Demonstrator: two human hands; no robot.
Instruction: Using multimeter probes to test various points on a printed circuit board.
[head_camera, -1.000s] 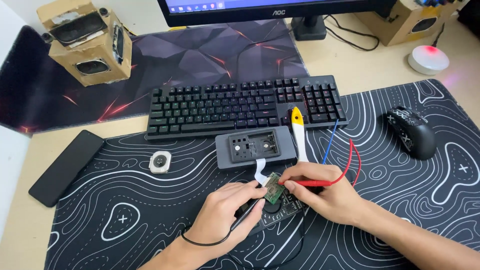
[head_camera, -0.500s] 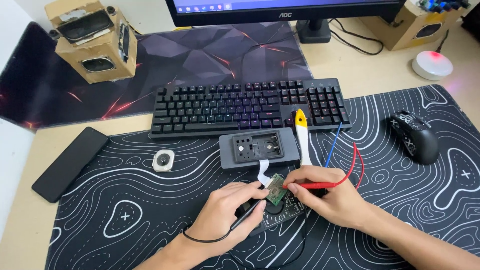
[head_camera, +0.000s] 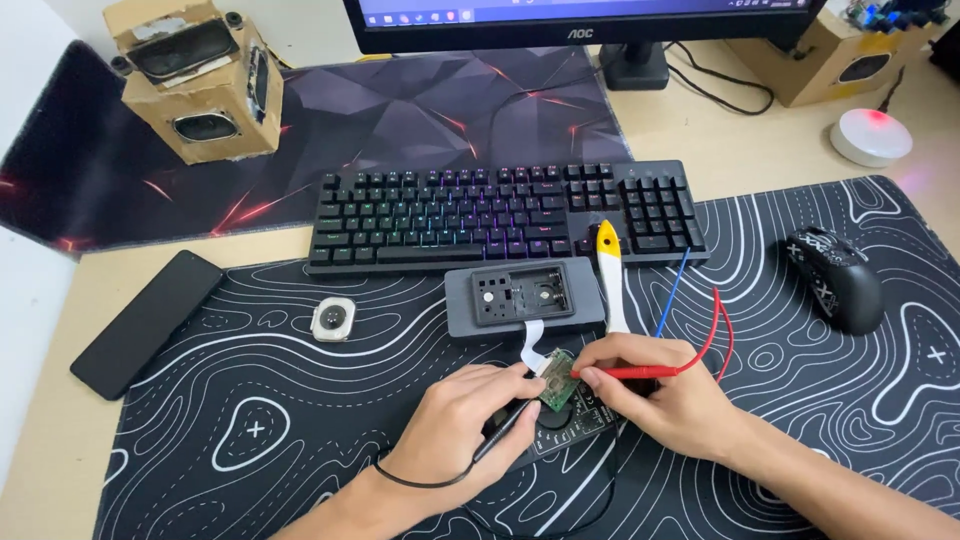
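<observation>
We hold a red probe (head_camera: 640, 372) in our right hand (head_camera: 665, 395), fingers clamped on its shaft, the tip touching a small green circuit board (head_camera: 558, 378). Our left hand (head_camera: 460, 425) pinches a black probe (head_camera: 500, 440), thumb and fingers closed, at the board's left edge. The board lies on a dark meter (head_camera: 570, 425), just in front of the grey opened case (head_camera: 522, 298). Open mat (head_camera: 250, 430) stretches left; the keyboard (head_camera: 500, 212) bounds the far side.
</observation>
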